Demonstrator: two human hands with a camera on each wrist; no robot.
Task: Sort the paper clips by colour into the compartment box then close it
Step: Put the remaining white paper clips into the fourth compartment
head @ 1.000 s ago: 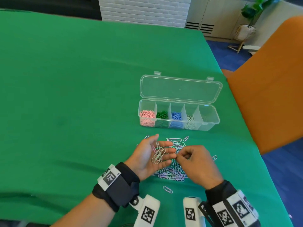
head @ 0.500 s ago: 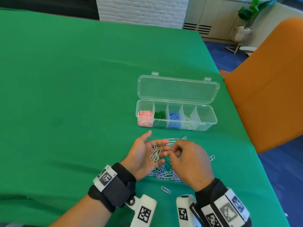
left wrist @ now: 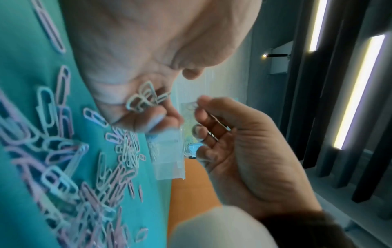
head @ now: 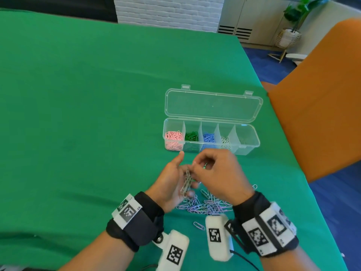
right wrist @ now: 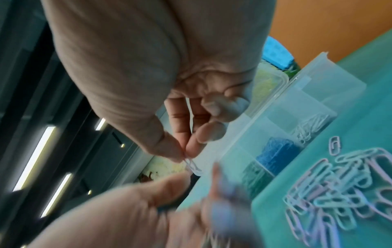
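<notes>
Green cloth covers the table point(head: 78, 94), with an orange chair point(head: 322, 104) at its right edge. Both hands have risen off the loose clips point(head: 205, 206) near the front edge since a second ago. The left hand point(head: 172, 184) now tilts, fingers lightly curled, cradling a bunch of white clips point(head: 187, 182). The right hand point(head: 218, 173) pinches one more clip point(right wrist: 192, 165) between thumb and forefinger beside that bunch. The box point(head: 248, 145) stands open just beyond, with pink, green, blue and white clips in separate compartments, so I judge a white batch is nearly ready to drop. No readable writing shows, only square black-and-white markers on the wristbands point(head: 127, 212).
</notes>
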